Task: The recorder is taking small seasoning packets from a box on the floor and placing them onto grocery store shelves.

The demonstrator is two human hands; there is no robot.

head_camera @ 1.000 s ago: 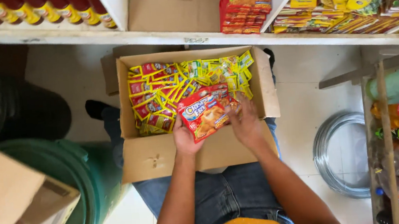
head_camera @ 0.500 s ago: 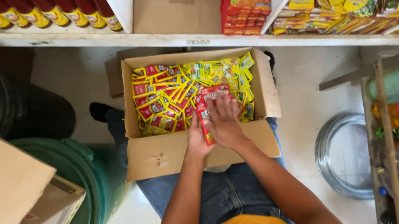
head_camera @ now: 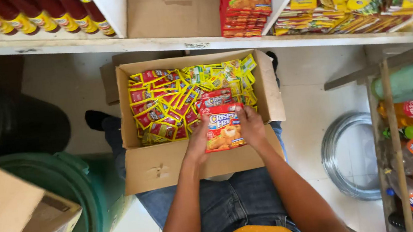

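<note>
Your left hand (head_camera: 198, 143) and right hand (head_camera: 252, 126) clamp a stack of red sachets (head_camera: 224, 129) between them, left at 9 o'clock, right at 3 o'clock. The stack stands upright, long axis running 12 to 6 o'clock, its face toward you. It sits at the 5 o'clock corner of the open cardboard box (head_camera: 157, 168), which holds loose red and yellow packets (head_camera: 175, 101) and rests on your lap.

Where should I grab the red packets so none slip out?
Grip the red packets by their two short side edges, one hand coming from each side. They are flat and stacked, so squeezing inward probably keeps them together, as the left hand and right hand do.
</note>
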